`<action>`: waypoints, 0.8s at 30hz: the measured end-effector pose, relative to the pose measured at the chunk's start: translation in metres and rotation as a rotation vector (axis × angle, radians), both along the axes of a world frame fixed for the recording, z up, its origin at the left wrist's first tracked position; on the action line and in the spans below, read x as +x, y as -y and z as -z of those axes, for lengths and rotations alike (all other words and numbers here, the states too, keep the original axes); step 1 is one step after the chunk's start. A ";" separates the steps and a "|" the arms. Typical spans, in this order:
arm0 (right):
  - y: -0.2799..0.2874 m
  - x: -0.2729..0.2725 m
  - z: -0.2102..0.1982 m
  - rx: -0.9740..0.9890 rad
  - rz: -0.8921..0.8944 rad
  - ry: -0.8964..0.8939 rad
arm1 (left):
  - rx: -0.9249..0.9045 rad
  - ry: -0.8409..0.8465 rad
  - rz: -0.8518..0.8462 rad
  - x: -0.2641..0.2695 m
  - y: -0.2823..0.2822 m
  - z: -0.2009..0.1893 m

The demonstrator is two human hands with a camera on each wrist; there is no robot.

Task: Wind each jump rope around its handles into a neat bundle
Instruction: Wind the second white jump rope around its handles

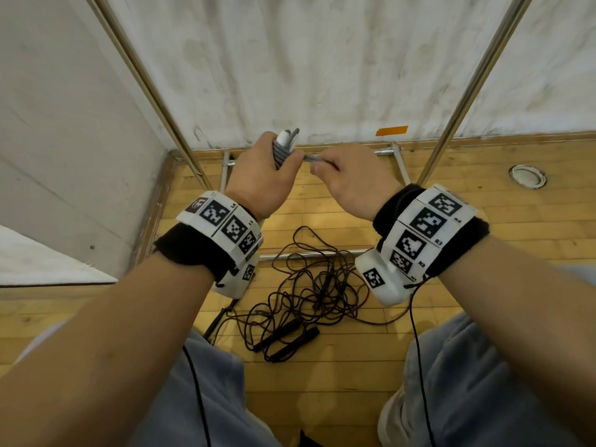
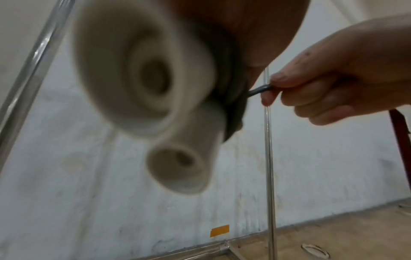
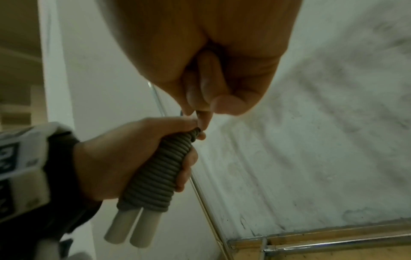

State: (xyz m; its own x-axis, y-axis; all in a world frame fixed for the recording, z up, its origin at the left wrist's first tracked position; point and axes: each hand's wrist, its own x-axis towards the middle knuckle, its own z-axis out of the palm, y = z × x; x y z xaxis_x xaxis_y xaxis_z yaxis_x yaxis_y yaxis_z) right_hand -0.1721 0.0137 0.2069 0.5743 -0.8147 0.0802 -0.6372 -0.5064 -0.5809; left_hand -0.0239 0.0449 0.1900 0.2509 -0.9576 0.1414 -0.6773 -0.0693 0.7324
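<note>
**Last turn of the grey rope being tucked, black rope waiting below**

Nearest the person, between the knees, a black jump rope [image 1: 309, 295] lies loose on the wooden floor [image 1: 483, 317], its cord a tangle and its black handles [image 1: 287, 341] side by side at the near edge of the heap. It looks untouched, so the task is judged about half done at best.

Raised above it, the left hand [image 1: 258, 179] is wrapped round the grey jump rope [image 3: 159, 171], whose cord is coiled in close turns about two pale handles [image 3: 131, 232] held parallel and touching. Fingers and thumb curl round the coils, probably to stop the turns slackening while the end is dealt with. The bare handle ends stick out below the fist in the right wrist view.

Just beside it, the right hand [image 1: 351, 182] pinches the free end of the cord [image 2: 259, 89] between thumb and curled fingers, drawn taut and short from the top of the bundle. That grip suits pulling the tail snug or threading it under a turn; which one cannot be told.

Beyond the hands stand two slanting metal poles [image 1: 477, 82] with a low metal frame [image 1: 400, 166] at their feet, then a white sheet [image 1: 322, 59] marked by orange tape [image 1: 392, 130]. A wall closes the left side. The hands work in open air between the poles, with free room to the right.
</note>
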 end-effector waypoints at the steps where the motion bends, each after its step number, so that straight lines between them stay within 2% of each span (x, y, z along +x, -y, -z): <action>1: 0.002 0.000 0.000 0.007 0.021 0.031 | 0.019 0.028 -0.006 -0.003 0.000 0.001; 4: 0.006 0.001 0.004 0.034 0.047 0.028 | 0.145 -0.025 0.038 -0.010 0.002 0.005; 6: 0.007 0.001 0.008 0.033 0.052 0.017 | 0.227 -0.107 0.125 -0.009 0.002 0.004; 8: 0.008 0.000 0.009 0.042 0.053 0.048 | 0.255 -0.115 0.209 -0.005 0.000 0.000; 11: 0.008 -0.002 0.008 0.051 0.064 0.138 | 0.157 -0.065 0.251 0.004 -0.003 -0.006; 14: 0.007 -0.004 0.006 0.039 0.048 0.176 | 0.100 -0.067 0.216 0.009 -0.004 -0.008; 19: 0.004 -0.003 0.003 0.060 -0.007 0.171 | 0.028 -0.201 0.204 0.007 -0.007 -0.010; 24: 0.002 -0.007 -0.002 -0.040 0.035 0.250 | 0.034 -0.261 0.185 0.000 -0.007 -0.009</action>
